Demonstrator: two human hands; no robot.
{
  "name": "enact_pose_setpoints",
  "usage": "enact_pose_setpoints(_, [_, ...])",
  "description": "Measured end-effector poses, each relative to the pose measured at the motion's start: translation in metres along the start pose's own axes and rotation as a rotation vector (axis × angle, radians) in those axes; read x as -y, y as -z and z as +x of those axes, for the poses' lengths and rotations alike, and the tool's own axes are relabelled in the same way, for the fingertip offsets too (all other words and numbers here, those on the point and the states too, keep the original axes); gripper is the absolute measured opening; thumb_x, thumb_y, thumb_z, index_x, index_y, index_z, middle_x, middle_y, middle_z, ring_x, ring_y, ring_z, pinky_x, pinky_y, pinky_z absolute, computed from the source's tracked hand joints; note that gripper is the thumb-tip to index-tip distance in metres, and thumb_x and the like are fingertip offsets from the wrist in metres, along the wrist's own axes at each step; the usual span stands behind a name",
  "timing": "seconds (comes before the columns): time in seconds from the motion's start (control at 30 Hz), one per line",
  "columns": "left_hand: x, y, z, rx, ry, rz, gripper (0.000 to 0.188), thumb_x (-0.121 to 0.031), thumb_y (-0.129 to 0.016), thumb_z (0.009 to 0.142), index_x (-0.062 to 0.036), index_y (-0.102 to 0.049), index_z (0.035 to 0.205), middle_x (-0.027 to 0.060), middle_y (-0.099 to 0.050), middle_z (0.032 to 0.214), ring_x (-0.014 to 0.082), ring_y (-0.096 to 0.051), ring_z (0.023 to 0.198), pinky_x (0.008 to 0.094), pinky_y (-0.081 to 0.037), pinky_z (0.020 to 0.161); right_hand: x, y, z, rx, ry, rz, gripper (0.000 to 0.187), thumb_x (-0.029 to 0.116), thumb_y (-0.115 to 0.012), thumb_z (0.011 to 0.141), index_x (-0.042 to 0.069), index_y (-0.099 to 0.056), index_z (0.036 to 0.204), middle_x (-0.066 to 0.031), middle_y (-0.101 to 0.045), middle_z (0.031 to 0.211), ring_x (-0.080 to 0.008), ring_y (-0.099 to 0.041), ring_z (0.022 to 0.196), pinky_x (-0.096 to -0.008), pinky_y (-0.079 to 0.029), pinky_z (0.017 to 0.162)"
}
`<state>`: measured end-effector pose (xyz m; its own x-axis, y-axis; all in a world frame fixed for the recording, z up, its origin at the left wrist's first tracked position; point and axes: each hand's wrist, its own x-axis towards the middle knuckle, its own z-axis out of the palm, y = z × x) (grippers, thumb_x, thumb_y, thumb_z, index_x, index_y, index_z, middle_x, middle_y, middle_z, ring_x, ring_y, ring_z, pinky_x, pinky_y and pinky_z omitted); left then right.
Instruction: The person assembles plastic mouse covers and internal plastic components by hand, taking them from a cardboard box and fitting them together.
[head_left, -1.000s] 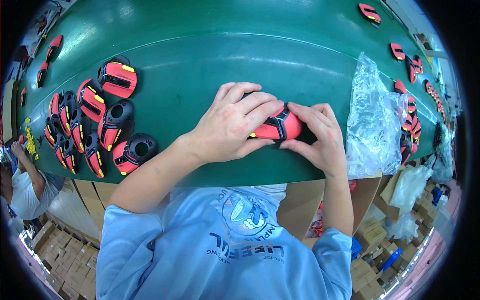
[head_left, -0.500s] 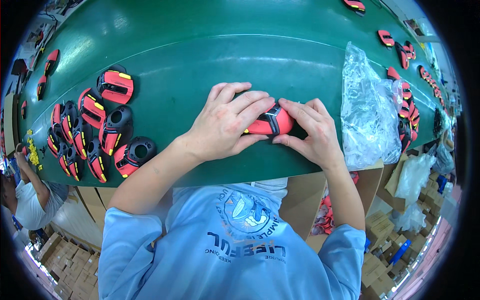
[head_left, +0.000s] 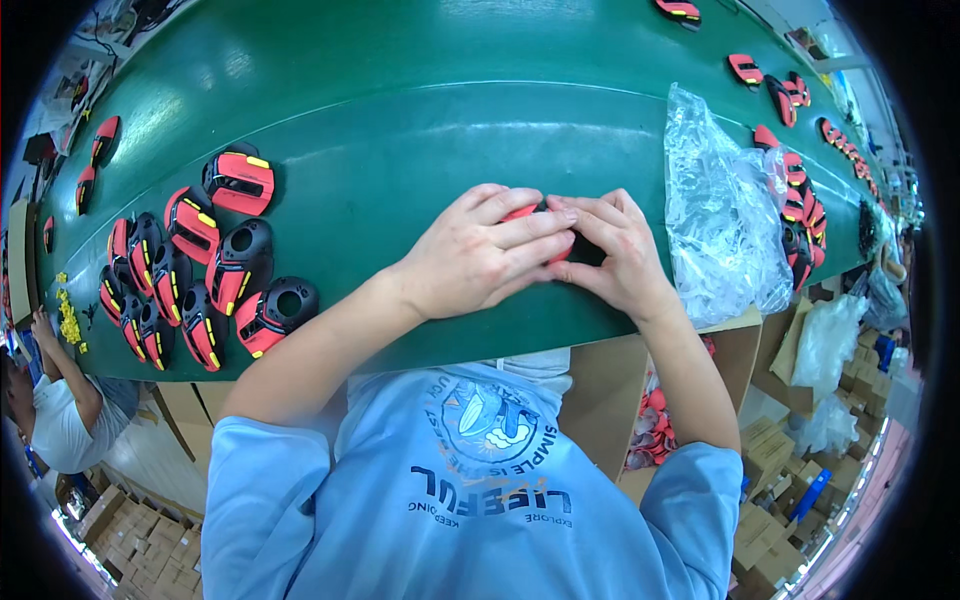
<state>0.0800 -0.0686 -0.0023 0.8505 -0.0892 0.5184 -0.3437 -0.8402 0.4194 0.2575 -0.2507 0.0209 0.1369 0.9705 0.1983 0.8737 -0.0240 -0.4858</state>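
Note:
Both hands meet over a red-and-black shell shaped like a computer mouse (head_left: 519,213), just above the green table. My left hand (head_left: 480,250) wraps it from the left, its fingers laid across the top. From the right, my right hand (head_left: 622,255) grips the shell's end between thumb and fingers. Most of the shell is hidden under the fingers. Several similar shells with yellow strips (head_left: 240,180) lie in a group left of my hands, and some have a round hole (head_left: 240,262) in a black end.
A crumpled clear plastic bag (head_left: 715,220) lies right of my hands, beside more red-and-black shells (head_left: 800,215). Below the table edge stands an open carton (head_left: 605,400) with red parts (head_left: 652,430). Another person (head_left: 70,410) sits at the far left, near small yellow pieces (head_left: 68,320).
My left hand has slid right over the shell and now covers more of it. The fingers of both hands have come together. The view has shifted slightly.

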Motion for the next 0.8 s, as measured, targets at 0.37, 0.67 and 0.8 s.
enact_pose_setpoints(0.37, [0.003,0.001,-0.015,0.094,0.166,-0.085,0.058,-0.023,-0.08,0.082,-0.0103,-0.067,0.137,0.0153,-0.062,0.14,0.0389,-0.057,0.13,0.0534,-0.047,0.11,0.059,-0.039,0.088,-0.241,0.087,0.202,0.038,0.026,-0.072,0.093,0.009,-0.076,0.126,-0.0117,-0.075,0.117,-0.0328,-0.064,0.102,-0.0432,-0.051,0.096])
enact_pose_setpoints(0.67, [0.013,0.004,-0.006,0.183,0.096,0.124,0.062,-0.019,-0.079,0.078,-0.0064,-0.066,0.137,0.0183,-0.061,0.141,0.0423,-0.053,0.137,0.0541,-0.046,0.112,0.046,-0.039,0.085,-0.424,0.093,0.264,0.022,0.031,-0.075,0.094,0.009,-0.078,0.099,-0.0083,-0.073,0.091,-0.0301,-0.064,0.087,-0.0425,-0.05,0.081])
enact_pose_setpoints(0.8, [0.056,0.045,0.008,0.273,-0.039,0.135,0.062,-0.026,-0.083,0.082,-0.0055,-0.066,0.139,0.0255,-0.053,0.157,0.0436,-0.051,0.144,0.0544,-0.044,0.117,0.063,0.008,0.044,-0.669,-0.039,0.512,0.011,0.019,-0.077,0.093,0.009,-0.078,0.096,-0.0073,-0.074,0.089,-0.0284,-0.067,0.083,-0.0409,-0.051,0.08])
